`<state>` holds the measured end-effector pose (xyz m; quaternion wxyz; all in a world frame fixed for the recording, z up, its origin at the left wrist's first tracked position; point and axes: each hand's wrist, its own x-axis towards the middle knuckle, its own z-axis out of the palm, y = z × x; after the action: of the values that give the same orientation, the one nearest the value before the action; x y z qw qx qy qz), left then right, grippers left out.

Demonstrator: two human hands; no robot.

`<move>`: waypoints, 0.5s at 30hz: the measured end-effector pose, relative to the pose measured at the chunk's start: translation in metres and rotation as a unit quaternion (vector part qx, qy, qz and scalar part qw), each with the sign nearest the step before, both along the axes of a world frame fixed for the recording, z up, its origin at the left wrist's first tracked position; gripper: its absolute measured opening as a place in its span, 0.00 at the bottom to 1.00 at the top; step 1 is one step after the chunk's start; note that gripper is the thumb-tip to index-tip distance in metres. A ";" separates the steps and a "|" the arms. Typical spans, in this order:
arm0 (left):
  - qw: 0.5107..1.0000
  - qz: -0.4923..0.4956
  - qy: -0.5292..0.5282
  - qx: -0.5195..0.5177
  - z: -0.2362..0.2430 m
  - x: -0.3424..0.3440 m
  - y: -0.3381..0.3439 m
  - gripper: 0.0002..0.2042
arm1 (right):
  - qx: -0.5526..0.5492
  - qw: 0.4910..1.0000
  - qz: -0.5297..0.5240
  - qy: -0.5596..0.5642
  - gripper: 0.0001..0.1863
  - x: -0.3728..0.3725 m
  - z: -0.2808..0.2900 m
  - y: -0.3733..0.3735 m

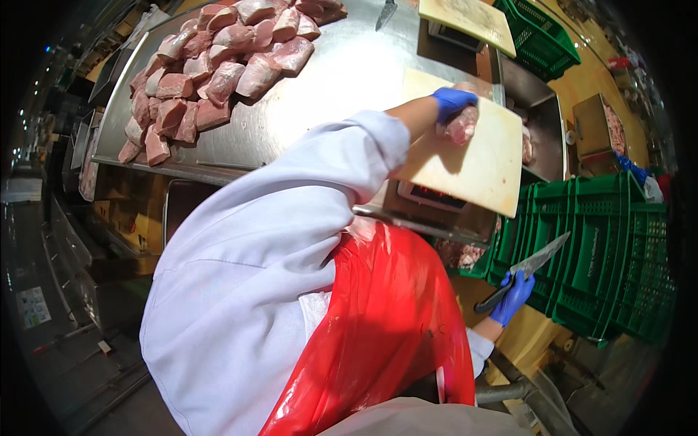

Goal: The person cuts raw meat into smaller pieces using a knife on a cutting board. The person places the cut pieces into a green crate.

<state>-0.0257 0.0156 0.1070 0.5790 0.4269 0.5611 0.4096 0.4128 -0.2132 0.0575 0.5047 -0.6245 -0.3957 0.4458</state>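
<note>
Over the white cutting board [487, 167], my left hand [452, 100] in a blue glove is closed round a piece of raw pink meat [461, 128]. The meat casts a shadow on the board; whether it touches the surface I cannot tell. My right hand [515, 296], also gloved in blue, is low at the right, wrapped round the black handle of a knife [542, 255]. Its long blade points up and to the right, over the green crates. A big heap of raw meat pieces [218, 65] lies on the steel table [338, 76] at the far left.
A scale with a red lit display [432, 196] sits under the board. Green plastic crates [582, 254] stand at the right. Farther back are a second board [469, 22], another green crate [538, 36] and a knife [386, 13] on the table. A metal bin [542, 138] adjoins the table.
</note>
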 end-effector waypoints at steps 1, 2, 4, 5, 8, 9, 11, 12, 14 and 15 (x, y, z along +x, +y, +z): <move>0.960 0.095 -0.258 -0.052 -0.016 -0.006 0.002 0.12 | 0.000 1.000 -0.002 0.013 0.15 -0.010 0.010 -0.005; 0.897 0.123 -0.415 -0.086 -0.026 -0.006 0.011 0.14 | 0.000 1.000 -0.023 0.006 0.14 -0.016 0.016 -0.009; 0.825 0.110 -0.541 -0.124 -0.026 0.012 0.051 0.19 | -0.006 1.000 -0.030 0.005 0.13 -0.027 0.022 -0.004; 0.813 0.096 -0.562 -0.118 -0.014 0.018 0.077 0.21 | -0.011 1.000 -0.020 0.007 0.13 -0.031 0.024 0.002; 0.821 0.040 -0.569 -0.025 0.054 0.013 0.118 0.23 | -0.011 1.000 -0.015 -0.001 0.13 -0.046 0.033 0.020; 0.825 0.024 -0.564 0.022 0.081 0.002 0.120 0.21 | -0.010 1.000 -0.019 -0.005 0.13 -0.048 0.036 0.021; 0.883 0.082 -0.348 0.305 0.083 -0.069 0.145 0.18 | -0.001 1.000 0.022 -0.008 0.13 -0.069 0.046 0.036; 0.931 0.111 -0.205 0.280 0.078 -0.093 0.126 0.19 | 0.006 1.000 -0.001 -0.018 0.13 -0.076 0.052 0.029; 0.955 0.129 -0.005 0.268 0.010 -0.200 0.121 0.22 | 0.017 0.999 -0.007 -0.029 0.12 -0.092 0.054 0.028; 0.948 0.155 0.147 0.235 -0.029 -0.267 0.112 0.25 | 0.012 1.000 0.004 0.003 0.12 -0.101 0.054 0.027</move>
<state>-0.2932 0.1271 0.0775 0.3031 0.5135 0.5872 0.5474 0.3119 -0.1862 0.1120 0.5113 -0.6153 -0.4022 0.4452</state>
